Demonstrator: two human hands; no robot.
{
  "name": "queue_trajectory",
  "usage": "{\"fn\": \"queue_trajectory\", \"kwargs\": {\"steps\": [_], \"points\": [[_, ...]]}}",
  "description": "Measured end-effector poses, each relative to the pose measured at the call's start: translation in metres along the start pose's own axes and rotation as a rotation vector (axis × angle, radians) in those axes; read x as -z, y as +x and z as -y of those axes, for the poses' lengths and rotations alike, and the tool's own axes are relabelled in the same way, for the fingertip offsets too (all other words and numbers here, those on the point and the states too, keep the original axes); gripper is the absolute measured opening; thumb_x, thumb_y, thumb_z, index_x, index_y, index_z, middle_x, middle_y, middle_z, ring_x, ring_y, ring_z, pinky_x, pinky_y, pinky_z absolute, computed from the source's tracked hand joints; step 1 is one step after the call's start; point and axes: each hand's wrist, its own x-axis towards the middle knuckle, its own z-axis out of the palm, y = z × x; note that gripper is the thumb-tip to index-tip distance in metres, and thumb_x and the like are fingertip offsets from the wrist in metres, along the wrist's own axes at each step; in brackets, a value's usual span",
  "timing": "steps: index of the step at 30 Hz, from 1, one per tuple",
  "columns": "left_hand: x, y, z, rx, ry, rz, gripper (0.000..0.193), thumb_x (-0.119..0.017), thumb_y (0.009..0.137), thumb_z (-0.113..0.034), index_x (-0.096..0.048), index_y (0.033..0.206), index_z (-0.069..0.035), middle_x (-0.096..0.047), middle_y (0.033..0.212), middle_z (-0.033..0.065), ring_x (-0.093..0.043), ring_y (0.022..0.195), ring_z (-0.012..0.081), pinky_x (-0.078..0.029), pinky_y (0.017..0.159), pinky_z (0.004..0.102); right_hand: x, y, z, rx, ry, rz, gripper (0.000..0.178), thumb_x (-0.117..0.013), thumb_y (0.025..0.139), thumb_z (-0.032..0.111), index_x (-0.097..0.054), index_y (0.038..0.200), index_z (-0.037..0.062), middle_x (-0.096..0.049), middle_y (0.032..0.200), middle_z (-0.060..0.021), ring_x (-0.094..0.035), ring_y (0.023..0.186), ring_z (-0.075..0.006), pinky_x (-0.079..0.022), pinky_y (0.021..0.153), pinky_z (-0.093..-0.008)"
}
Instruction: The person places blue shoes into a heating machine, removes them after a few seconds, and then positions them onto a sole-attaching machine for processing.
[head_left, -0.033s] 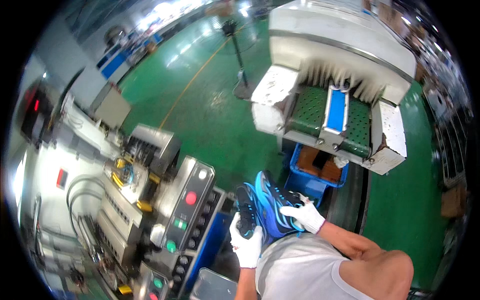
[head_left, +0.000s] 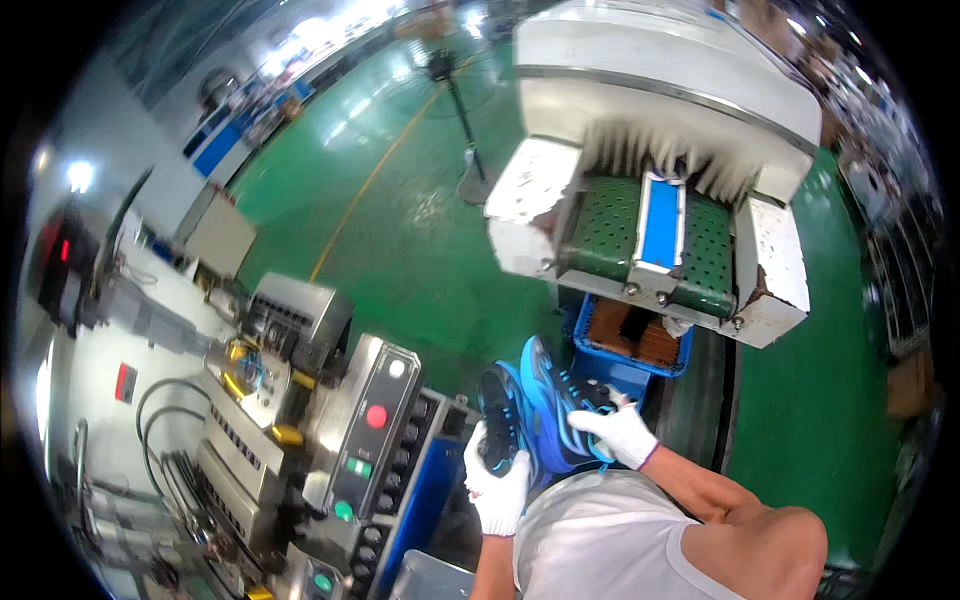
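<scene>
A pair of black and blue sneakers is held side by side in front of my body, toes pointing away from me. My left hand (head_left: 497, 488), in a white knit glove, grips the heel end of the left sneaker (head_left: 500, 405). Around the ankle opening and side of the right sneaker (head_left: 548, 398) closes my right hand (head_left: 620, 432), gloved likewise. This sneaker is tilted, so its bright blue sole side faces the left one. The two shoes touch or nearly touch. My right fingertips are partly hidden by the shoe.
To my left stands a machine with a control panel (head_left: 365, 430) of coloured buttons. Ahead right is a white conveyor machine (head_left: 660, 90) with a green perforated belt (head_left: 605, 230) and hanging bristles. Below it sits a blue crate (head_left: 683, 362). A pedestal fan (head_left: 460, 110) stands farther off.
The view has turned slightly, so the machines sit a little farther left in it. Both hands keep their hold on the sneakers, which stay almost as they were.
</scene>
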Motion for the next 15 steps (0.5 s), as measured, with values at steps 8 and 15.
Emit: {"fn": "queue_trajectory", "kwargs": {"steps": [8, 15], "points": [[-0.163, 0.15, -0.134, -0.313, 0.123, 0.391, 0.071, -0.08, 0.08, -0.008, -0.05, 0.144, 0.001, -0.063, 0.135, 0.0184, -0.063, 0.122, 0.024, -0.049, 0.108, 0.0378, 0.135, 0.034, 0.133, 0.655, 0.064, -0.563, 0.068, -0.083, 0.082, 0.009, -0.051, 0.142, -0.0005, -0.067, 0.125, -0.0107, -0.066, 0.11, -0.0184, -0.053, 0.098, -0.0343], [-0.372, 0.27, -0.152, -0.524, 0.586, 0.421, 0.08, -0.074, 0.086, -0.027, -0.039, 0.153, -0.001, -0.058, 0.142, 0.0263, -0.06, 0.127, 0.0405, -0.044, 0.11, 0.0451, 0.236, 0.158, 0.188, 0.478, -0.725, -1.05, 0.085, -0.079, 0.083, 0.025, -0.039, 0.152, -0.0028, -0.062, 0.136, -0.03, -0.062, 0.126, -0.0421, -0.05, 0.107, -0.0445]]}}
